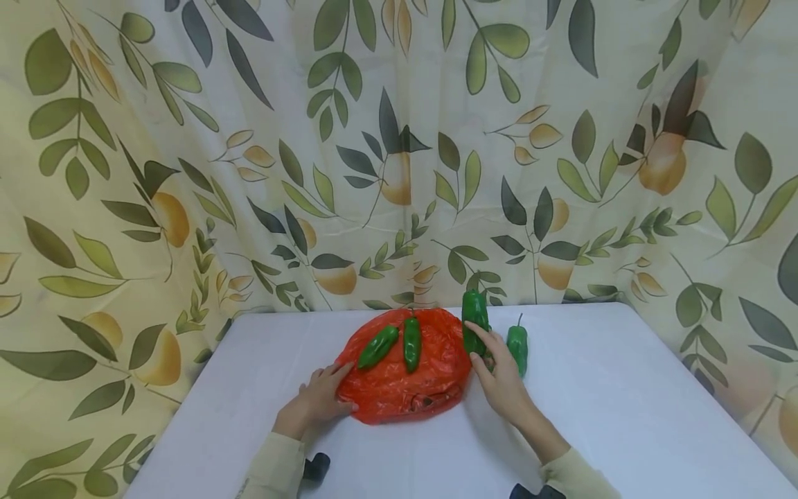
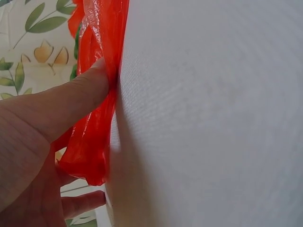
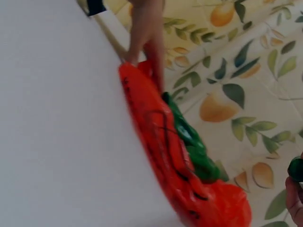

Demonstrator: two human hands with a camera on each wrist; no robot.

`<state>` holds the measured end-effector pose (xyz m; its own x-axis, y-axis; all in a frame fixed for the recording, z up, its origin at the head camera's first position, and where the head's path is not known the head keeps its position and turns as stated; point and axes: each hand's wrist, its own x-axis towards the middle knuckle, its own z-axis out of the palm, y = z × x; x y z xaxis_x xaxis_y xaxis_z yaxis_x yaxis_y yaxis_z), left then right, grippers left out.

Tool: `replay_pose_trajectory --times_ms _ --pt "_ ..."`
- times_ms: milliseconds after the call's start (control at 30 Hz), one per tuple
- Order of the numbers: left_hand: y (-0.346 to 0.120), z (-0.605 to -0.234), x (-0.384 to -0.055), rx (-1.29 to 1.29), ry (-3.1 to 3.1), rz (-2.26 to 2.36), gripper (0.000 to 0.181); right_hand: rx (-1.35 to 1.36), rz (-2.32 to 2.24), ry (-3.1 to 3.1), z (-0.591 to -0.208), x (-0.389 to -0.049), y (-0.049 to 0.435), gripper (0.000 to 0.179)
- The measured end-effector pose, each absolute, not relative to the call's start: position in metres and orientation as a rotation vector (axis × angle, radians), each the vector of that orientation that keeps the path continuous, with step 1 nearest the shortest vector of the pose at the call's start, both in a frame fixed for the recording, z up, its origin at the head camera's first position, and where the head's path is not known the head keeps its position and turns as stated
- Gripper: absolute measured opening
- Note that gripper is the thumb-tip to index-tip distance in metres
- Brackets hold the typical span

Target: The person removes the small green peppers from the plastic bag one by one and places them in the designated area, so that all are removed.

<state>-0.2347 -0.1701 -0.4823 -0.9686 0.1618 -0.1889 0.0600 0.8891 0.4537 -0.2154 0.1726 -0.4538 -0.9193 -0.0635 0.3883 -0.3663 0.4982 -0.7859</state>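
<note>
A red plastic bag [image 1: 436,388] lies spread on the white table, with two green peppers, one slanted [image 1: 377,348] and one straight [image 1: 412,344], on top. My left hand [image 1: 321,398] grips the bag's left edge; in the left wrist view its thumb [image 2: 78,97] lies against the red plastic, other fingers beyond. Over the bag's right side, my right hand [image 1: 501,378] pinches a green pepper [image 1: 474,315] held upright between thumb and fingers. Only the pepper's end [image 3: 296,169] and some fingertips show at the right wrist view's edge.
Another green pepper [image 1: 517,346] stands out on the table just right of my right hand, stem toward the back. A leaf-and-fruit patterned curtain [image 1: 399,152] hangs behind the white table [image 1: 623,416].
</note>
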Motion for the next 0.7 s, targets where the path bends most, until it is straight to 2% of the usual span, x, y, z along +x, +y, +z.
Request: replay_pose_trajectory --times_ms 400,700 --pt "-0.171 -0.48 -0.233 0.178 2.834 0.661 0.085 0.359 1.489 -2.494 -0.427 -0.222 0.223 0.061" --pt "-0.17 -0.484 -0.234 0.191 2.844 0.652 0.084 0.262 1.328 -2.569 -0.423 -0.223 0.248 0.057"
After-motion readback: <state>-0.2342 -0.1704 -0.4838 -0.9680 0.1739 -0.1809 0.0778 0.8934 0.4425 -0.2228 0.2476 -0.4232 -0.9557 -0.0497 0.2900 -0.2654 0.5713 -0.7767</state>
